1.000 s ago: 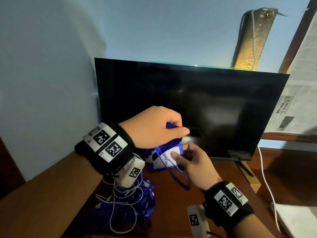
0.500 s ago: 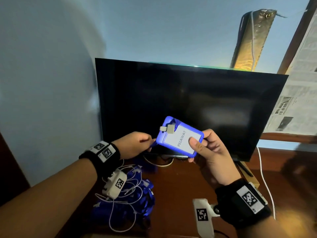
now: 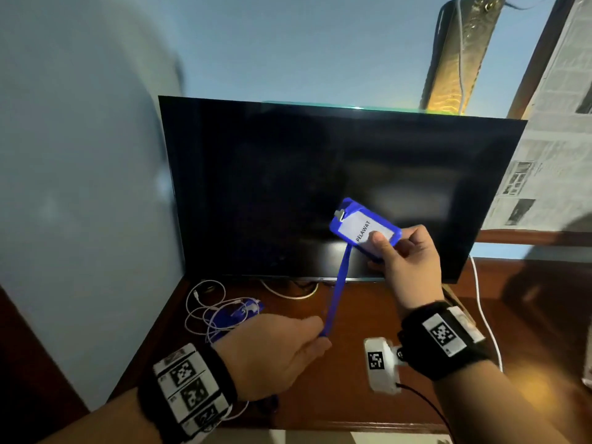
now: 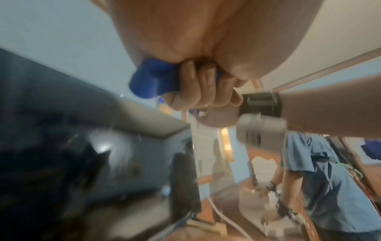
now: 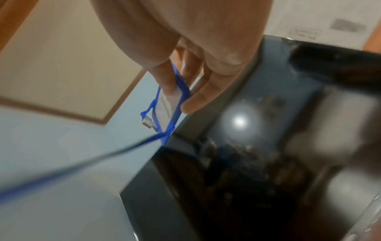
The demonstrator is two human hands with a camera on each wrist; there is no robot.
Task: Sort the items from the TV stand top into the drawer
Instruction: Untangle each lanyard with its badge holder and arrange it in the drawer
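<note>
My right hand (image 3: 389, 248) pinches a blue badge holder (image 3: 358, 224) with a white card reading PELAWAT, lifted in front of the dark TV screen (image 3: 320, 187); the right wrist view shows the same badge holder (image 5: 169, 104) between thumb and fingers. Its blue lanyard strap (image 3: 338, 290) runs taut down and left to my left hand (image 3: 307, 334), which grips it above the brown TV stand top (image 3: 352, 315). In the left wrist view, curled fingers (image 4: 191, 84) close on the blue strap (image 4: 150, 81). No drawer is in view.
A tangle of white cables and blue lanyards (image 3: 224, 312) lies on the stand at the left, by the wall. A white cable (image 3: 483, 315) trails down the right side. Newspaper (image 3: 551, 139) covers the right wall. Another person in a blue shirt (image 4: 321, 187) shows in the left wrist view.
My right hand has lifted the badge holder out of the pile and carried it to the right. My left hand has dropped toward me, pulling the lanyard strap taut.
</note>
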